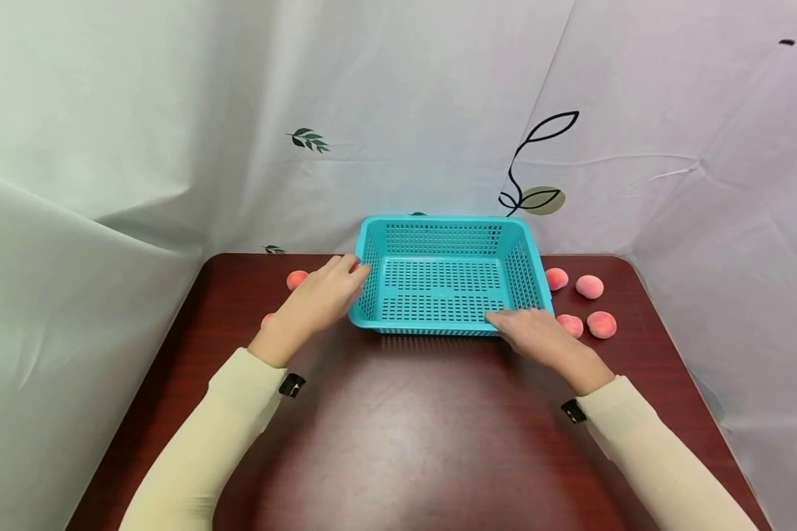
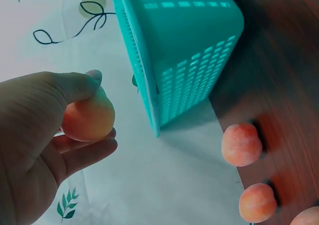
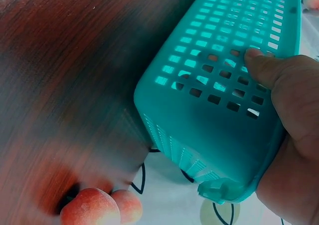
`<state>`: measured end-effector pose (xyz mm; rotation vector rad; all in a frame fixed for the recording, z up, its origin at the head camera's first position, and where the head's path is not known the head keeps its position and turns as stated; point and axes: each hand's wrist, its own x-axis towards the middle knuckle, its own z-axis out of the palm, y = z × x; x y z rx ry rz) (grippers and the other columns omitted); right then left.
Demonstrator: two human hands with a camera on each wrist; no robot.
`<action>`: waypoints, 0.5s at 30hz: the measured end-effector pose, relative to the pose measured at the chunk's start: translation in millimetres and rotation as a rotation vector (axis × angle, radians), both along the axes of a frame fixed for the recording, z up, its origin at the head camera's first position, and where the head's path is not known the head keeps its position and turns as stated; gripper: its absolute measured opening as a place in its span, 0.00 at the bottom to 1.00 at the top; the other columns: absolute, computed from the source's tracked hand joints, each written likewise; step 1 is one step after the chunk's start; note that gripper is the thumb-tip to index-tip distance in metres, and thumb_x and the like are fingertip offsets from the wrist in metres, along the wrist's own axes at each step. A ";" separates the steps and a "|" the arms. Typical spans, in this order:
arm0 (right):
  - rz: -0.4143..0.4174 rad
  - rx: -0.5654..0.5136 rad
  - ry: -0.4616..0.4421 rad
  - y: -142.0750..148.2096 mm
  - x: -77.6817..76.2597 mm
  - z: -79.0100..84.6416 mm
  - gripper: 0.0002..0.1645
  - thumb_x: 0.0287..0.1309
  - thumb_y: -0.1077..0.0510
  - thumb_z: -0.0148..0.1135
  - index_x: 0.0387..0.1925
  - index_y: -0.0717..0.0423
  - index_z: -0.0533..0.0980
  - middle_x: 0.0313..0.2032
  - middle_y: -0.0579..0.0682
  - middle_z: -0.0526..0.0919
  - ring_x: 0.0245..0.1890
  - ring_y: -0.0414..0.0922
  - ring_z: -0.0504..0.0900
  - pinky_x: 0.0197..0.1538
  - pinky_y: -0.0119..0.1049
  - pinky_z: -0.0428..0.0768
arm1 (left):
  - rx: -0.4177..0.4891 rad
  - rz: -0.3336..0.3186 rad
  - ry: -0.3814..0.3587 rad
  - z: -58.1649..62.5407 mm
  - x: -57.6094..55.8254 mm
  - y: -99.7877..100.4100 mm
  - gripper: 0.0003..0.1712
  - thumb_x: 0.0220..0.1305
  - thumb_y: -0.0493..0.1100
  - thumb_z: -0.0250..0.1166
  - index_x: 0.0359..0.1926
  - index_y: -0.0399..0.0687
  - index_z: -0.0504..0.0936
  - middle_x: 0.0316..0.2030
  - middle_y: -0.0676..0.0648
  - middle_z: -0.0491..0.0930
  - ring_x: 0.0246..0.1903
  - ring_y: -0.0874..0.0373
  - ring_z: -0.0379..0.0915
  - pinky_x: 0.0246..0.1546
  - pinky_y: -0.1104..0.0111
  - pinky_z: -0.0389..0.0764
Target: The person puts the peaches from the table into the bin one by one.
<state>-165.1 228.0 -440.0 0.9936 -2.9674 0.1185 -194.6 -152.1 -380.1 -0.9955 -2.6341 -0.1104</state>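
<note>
My left hand (image 1: 328, 291) pinches a peach (image 2: 88, 117) between thumb and fingers, just outside the left rim of a turquoise plastic basket (image 1: 441, 326). In the left wrist view the peach shows yellow and red, held level with the basket's upper part. The right hand (image 1: 531, 333) grips the basket's near wall by its right corner. Its thumb (image 3: 264, 69) presses the perforated outer side, while the other fingers are hidden behind the wall. Inside the basket, only the slotted floor shows.
Several peaches, one of them a pinkish peach (image 1: 590, 286), lie right of the basket. On the left, a peach (image 1: 297, 279) and another peach (image 1: 268, 319) are partly behind the left arm. A white patterned curtain (image 1: 398, 110) hangs behind the dark red table (image 1: 398, 442).
</note>
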 end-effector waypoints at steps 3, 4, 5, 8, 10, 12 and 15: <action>0.000 -0.001 -0.001 -0.1 -0.5 -0.1 0.13 0.70 0.58 0.63 0.33 0.46 0.67 0.30 0.44 0.81 0.25 0.43 0.76 0.28 0.38 0.71 | -0.005 0.022 -0.070 3.4 -8.4 0.6 0.15 0.71 0.39 0.65 0.55 0.38 0.79 0.45 0.38 0.78 0.42 0.46 0.76 0.35 0.60 0.83; 0.000 -0.001 -0.004 -0.1 -0.7 0.0 0.13 0.70 0.58 0.63 0.33 0.46 0.67 0.30 0.45 0.82 0.25 0.43 0.76 0.29 0.38 0.72 | -0.008 0.028 -0.094 4.5 -11.6 0.7 0.15 0.71 0.39 0.65 0.56 0.39 0.79 0.45 0.38 0.78 0.42 0.46 0.76 0.34 0.60 0.83; 0.000 -0.001 -0.007 0.0 -0.7 0.1 0.13 0.70 0.58 0.63 0.33 0.46 0.67 0.31 0.45 0.83 0.25 0.44 0.77 0.29 0.38 0.72 | -0.012 0.028 -0.113 5.3 -15.0 0.9 0.16 0.72 0.39 0.65 0.57 0.38 0.79 0.45 0.38 0.79 0.42 0.46 0.76 0.34 0.60 0.82; -0.004 0.002 -0.015 0.3 -0.5 0.6 0.12 0.69 0.58 0.64 0.34 0.46 0.68 0.32 0.46 0.84 0.26 0.44 0.77 0.29 0.39 0.72 | -0.017 0.017 -0.161 7.9 -26.1 3.2 0.17 0.73 0.40 0.64 0.58 0.38 0.79 0.47 0.37 0.79 0.42 0.45 0.76 0.40 0.58 0.82; -0.003 0.000 -0.016 0.6 -0.2 0.9 0.12 0.69 0.58 0.64 0.34 0.47 0.68 0.32 0.46 0.84 0.26 0.44 0.77 0.29 0.39 0.72 | -0.023 0.011 -0.188 9.6 -33.2 5.9 0.17 0.73 0.40 0.65 0.58 0.38 0.79 0.48 0.37 0.79 0.43 0.45 0.76 0.43 0.58 0.82; -0.002 -0.001 -0.015 1.0 0.0 0.9 0.12 0.69 0.58 0.64 0.34 0.47 0.68 0.31 0.46 0.83 0.26 0.44 0.77 0.29 0.39 0.72 | -0.033 0.013 -0.215 10.9 -40.0 9.5 0.17 0.73 0.41 0.65 0.58 0.38 0.78 0.47 0.38 0.78 0.44 0.46 0.76 0.44 0.58 0.82; 0.000 -0.002 -0.010 1.0 0.1 0.6 0.13 0.69 0.58 0.65 0.33 0.47 0.67 0.30 0.45 0.82 0.25 0.44 0.77 0.29 0.38 0.72 | -0.056 0.012 -0.241 11.3 -50.4 15.1 0.15 0.73 0.41 0.65 0.56 0.39 0.78 0.44 0.40 0.77 0.42 0.47 0.75 0.43 0.59 0.80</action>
